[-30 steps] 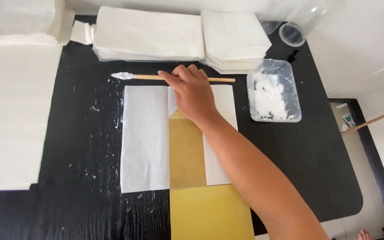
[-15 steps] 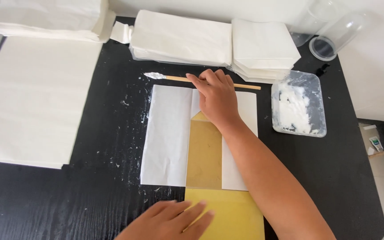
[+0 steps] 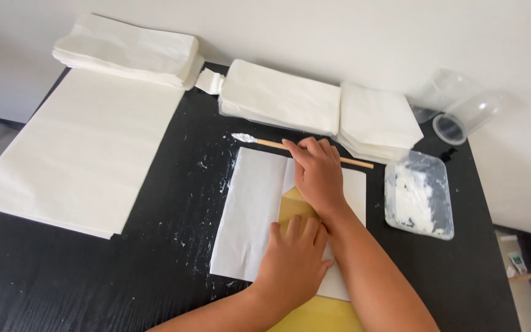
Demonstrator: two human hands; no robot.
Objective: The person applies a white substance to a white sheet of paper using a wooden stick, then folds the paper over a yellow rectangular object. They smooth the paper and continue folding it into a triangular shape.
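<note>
White paper sheet [image 3: 250, 215], folded over a yellow card template [image 3: 291, 206] on the black table [image 3: 93, 270], pinned flat under both hands. Right hand [image 3: 318, 178] palm down at the far end of the fold, fingers together and extended, fingertips [image 3: 305, 146] touching the thin wooden brush with a paste-whitened tip [image 3: 302, 149] just beyond. Left hand [image 3: 293, 261] palm down nearer the body, fingers close together and flat on the paper's lower half, its knuckles touching the right wrist. Yellow showing between the two hands and again below the left wrist. To the right of the right hand, near but apart, a clear plastic tub of white paste [image 3: 419, 203]. Beyond the brush, stacks of folded white paper bags [image 3: 314, 107]; past those, two clear plastic cups [image 3: 462, 114] lying on their sides. Well to the left of both hands, a large flat pile of white sheets [image 3: 87, 147], with another bag stack [image 3: 130, 52] at its far end. White paste flecks [image 3: 207, 163] scattered on the table left of the sheet.
</note>
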